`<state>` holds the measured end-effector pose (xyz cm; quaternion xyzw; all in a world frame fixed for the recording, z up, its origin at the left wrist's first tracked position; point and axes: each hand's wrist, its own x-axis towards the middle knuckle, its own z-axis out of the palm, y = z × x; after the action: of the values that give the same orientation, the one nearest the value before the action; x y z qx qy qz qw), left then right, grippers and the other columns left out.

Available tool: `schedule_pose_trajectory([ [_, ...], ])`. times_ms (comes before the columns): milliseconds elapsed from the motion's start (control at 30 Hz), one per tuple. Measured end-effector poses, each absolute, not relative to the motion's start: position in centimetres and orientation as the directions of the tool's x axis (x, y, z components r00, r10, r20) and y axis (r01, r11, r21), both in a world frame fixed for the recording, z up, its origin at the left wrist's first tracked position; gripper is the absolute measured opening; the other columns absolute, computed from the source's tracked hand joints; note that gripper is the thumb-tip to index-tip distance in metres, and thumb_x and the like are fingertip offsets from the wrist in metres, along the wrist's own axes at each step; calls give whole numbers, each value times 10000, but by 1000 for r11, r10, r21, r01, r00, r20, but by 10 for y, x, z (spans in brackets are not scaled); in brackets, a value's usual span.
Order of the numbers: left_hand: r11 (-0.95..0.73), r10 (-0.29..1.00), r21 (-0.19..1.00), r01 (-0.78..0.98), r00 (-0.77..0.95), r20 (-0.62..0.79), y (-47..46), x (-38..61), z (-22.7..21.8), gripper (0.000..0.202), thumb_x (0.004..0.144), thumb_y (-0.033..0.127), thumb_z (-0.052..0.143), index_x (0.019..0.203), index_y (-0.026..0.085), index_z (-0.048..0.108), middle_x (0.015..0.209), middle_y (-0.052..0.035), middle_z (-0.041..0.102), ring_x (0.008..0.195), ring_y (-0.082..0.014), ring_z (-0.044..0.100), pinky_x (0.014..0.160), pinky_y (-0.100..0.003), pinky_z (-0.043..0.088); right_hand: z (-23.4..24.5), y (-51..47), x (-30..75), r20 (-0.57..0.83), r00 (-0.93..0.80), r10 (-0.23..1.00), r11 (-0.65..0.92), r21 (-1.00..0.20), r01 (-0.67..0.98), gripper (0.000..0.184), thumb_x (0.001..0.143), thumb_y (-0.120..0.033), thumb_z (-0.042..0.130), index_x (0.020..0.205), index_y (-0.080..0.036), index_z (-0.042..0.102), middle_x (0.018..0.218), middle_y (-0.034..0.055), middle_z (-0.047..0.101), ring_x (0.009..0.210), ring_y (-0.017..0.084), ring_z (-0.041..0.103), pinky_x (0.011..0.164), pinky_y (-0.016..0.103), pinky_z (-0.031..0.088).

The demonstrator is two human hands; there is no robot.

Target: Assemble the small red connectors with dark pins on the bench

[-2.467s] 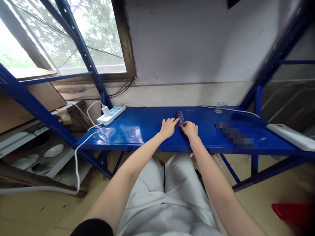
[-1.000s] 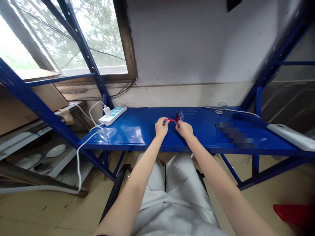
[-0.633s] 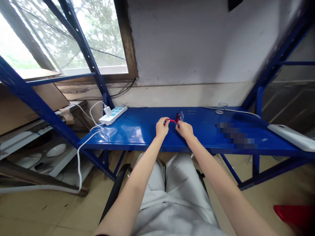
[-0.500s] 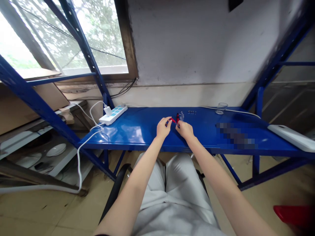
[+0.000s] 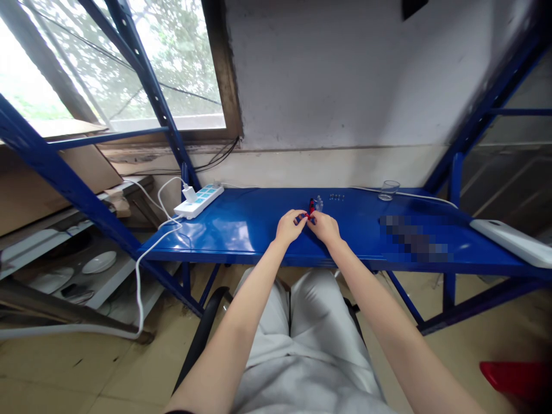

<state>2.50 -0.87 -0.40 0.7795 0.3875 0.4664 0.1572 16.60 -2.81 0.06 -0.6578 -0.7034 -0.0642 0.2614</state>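
Observation:
Over the blue table, my left hand (image 5: 290,226) and my right hand (image 5: 324,227) meet, their fingertips almost touching. Both are closed in a pinch around a small, thin red piece (image 5: 307,215), mostly hidden by the fingers; its kind does not show. Just beyond my right fingers lies a small red and black item (image 5: 311,204). Beside it are several small clear pieces (image 5: 319,202). Farther back, tiny light-coloured pieces (image 5: 337,197) sit in a row on the tabletop.
On the blue table (image 5: 259,201), a white power strip (image 5: 199,201) with cables lies at the left. A clear glass (image 5: 388,190) stands at the back right, near a blurred-out object (image 5: 414,238). A white flat device (image 5: 513,241) rests at the right end.
My left hand has moved slightly right and nearer, closing the gap to my right hand. The red piece, seen stretched between the hands before, is now mostly covered. My right hand stays nearly still.

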Motion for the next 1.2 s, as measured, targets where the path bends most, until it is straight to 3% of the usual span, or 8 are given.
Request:
schedule_pose_trajectory([
  [367, -561, 824, 735, 379, 181, 536, -1, 23, -7, 174, 710, 277, 604, 821, 153, 654, 821, -33, 626, 592, -81, 505, 628, -226, 432, 0, -28, 163, 571, -123, 812, 320, -260, 911, 197, 790, -290, 459, 866, -190, 611, 741, 43, 632, 616, 141, 546, 532, 223, 326],
  [633, -440, 897, 872, 214, 152, 415, 3, 22, -8, 258, 659, 359, 642, 745, 117, 665, 689, -35, 629, 583, -101, 514, 586, -227, 403, -1, -28, 162, 661, -156, 734, 386, -217, 897, 212, 809, -275, 443, 895, -176, 610, 787, 55, 636, 649, 143, 562, 584, 230, 367],
  [967, -370, 925, 928, 51, 118, 362, 4, 23, -6, 277, 644, 393, 635, 675, 117, 642, 619, -14, 597, 566, -94, 499, 556, -218, 384, -1, -32, 161, 628, -183, 757, 444, -289, 848, 287, 807, -310, 435, 1018, -178, 576, 737, 31, 592, 649, 134, 540, 590, 223, 384],
  [1100, -310, 943, 948, 71, 150, 297, 2, 19, 2, 291, 639, 406, 637, 670, 117, 641, 611, -16, 593, 561, -92, 494, 551, -219, 385, 1, -34, 161, 595, -175, 785, 431, -321, 843, 304, 812, -317, 420, 1039, -178, 567, 760, 35, 593, 656, 136, 537, 610, 230, 390],
  [1200, -345, 935, 919, 190, 158, 318, 15, 4, 9, 296, 619, 415, 650, 632, 120, 632, 585, -7, 580, 560, -95, 496, 554, -220, 383, 2, -35, 160, 595, -183, 783, 447, -332, 831, 323, 813, -327, 420, 1058, -171, 560, 771, 39, 591, 666, 138, 535, 625, 233, 396],
])
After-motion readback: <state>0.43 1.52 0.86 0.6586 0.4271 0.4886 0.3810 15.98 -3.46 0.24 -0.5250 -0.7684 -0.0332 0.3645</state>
